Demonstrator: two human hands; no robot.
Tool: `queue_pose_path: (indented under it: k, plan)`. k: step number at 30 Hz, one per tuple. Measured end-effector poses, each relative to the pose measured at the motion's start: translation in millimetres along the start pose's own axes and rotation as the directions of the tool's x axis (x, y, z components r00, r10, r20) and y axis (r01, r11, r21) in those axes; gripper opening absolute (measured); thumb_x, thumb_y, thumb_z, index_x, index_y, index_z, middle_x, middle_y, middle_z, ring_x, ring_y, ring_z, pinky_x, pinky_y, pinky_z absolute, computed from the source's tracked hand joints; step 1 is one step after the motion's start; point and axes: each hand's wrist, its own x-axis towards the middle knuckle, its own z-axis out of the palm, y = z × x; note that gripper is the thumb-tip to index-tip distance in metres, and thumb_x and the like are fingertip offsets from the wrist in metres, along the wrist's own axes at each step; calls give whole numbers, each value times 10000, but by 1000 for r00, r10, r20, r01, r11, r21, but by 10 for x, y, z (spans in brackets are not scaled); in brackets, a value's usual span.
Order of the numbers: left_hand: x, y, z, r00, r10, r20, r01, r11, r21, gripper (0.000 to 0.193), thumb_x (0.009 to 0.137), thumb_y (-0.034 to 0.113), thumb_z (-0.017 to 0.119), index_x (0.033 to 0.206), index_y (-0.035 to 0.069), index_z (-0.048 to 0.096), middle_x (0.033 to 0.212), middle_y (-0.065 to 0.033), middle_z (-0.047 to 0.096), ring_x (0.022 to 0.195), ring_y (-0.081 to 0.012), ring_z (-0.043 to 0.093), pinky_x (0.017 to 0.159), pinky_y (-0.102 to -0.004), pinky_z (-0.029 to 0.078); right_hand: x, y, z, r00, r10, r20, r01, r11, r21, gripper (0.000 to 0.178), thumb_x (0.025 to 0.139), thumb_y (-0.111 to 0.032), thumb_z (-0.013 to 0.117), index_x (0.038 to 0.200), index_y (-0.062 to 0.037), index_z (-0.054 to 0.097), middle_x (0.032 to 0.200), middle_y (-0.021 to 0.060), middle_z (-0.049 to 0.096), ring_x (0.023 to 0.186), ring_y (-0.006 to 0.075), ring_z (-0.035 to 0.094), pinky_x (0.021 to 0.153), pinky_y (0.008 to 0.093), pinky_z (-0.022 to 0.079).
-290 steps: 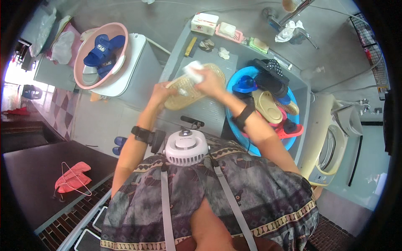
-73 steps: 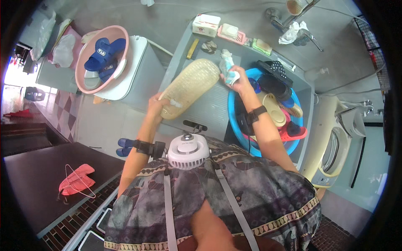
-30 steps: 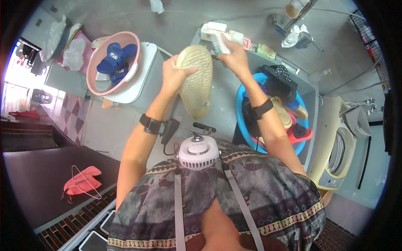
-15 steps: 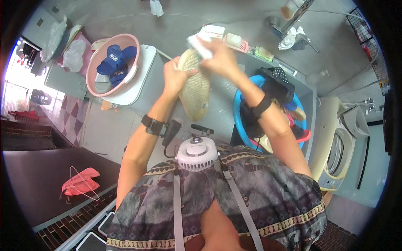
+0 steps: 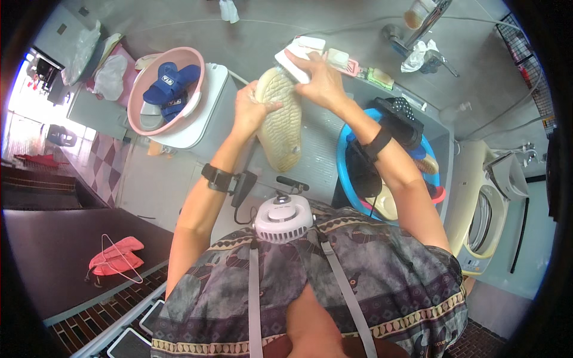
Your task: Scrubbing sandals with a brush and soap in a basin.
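Note:
My left hand point(image 5: 250, 110) grips a cream-coloured slipper point(image 5: 283, 134) by its left edge, thumb across it, with the patterned sole turned up toward me. A small grey patch shows near its lower end. In my right hand point(image 5: 325, 86) is a white scrubbing brush point(image 5: 291, 64), held by its back against the upper right edge of the slipper. The brush's underside is mostly hidden. Both hands are over a grey sink point(image 5: 319, 140) with a ribbed slope.
A blue tub point(image 5: 342, 158) full of shoes stands right in the sink. Soap dishes point(image 5: 339, 58) line the back ledge near a faucet point(image 5: 425, 30). On a white lid at left, a pink basin point(image 5: 132, 98) holds blue slides point(image 5: 164, 86). A washing machine point(image 5: 474, 197) stands far right.
The brush was blurred with motion before and now shows sharply, slightly lower and to the right along the slipper's edge. My left hand keeps its grip; the whole view has shifted slightly.

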Motion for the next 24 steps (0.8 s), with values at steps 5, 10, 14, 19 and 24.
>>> queue_pose_path:
  k: [5, 10, 14, 19, 24]
  plan:
    - [-45, 35, -8, 1000, -16, -15, 17, 999, 32, 418, 616, -83, 696, 1007, -37, 557, 915, -85, 624, 802, -149, 595, 737, -277, 488, -168, -502, 88, 982, -36, 188, 49, 996, -69, 623, 594, -183, 613, 1207, -257, 529, 1094, 139, 502, 922, 332, 557, 806, 378, 457]
    - [-57, 10, -63, 1000, -12, -10, 12, 999, -46, 431, 619, -105, 673, 1029, -36, 558, 967, -108, 625, 846, -165, 606, 774, -279, 488, -71, 322, 225, 975, 163, 152, -213, 881, 422, 663, 582, -95, 620, 1233, -157, 511, 975, 128, 589, 903, 192, 561, 836, 252, 409]
    - [-67, 79, 9, 999, 38, -37, -34, 994, 108, 357, 603, -91, 678, 943, -39, 582, 836, -75, 629, 753, -146, 595, 696, -284, 486, -47, -475, -62, 989, -55, 135, 41, 994, 106, 605, 587, -244, 636, 1185, -235, 548, 943, 128, 535, 834, 323, 564, 780, 366, 444]
    - [-109, 50, -27, 999, 35, 2, -35, 999, 1, 399, 620, -89, 682, 999, -45, 568, 914, -92, 631, 801, -153, 604, 735, -266, 482, 238, -56, -175, 912, 70, 404, -153, 973, 176, 604, 585, -213, 636, 1183, -183, 556, 1009, 155, 593, 874, 263, 592, 754, 331, 460]
    - [-93, 96, 32, 999, 36, 17, -37, 998, 43, 381, 608, -69, 698, 969, -47, 581, 893, -89, 640, 787, -151, 610, 726, -263, 485, 77, -46, -192, 953, 27, 300, -121, 947, 299, 595, 578, -221, 611, 1171, -192, 566, 1037, 163, 594, 916, 286, 576, 767, 325, 463]
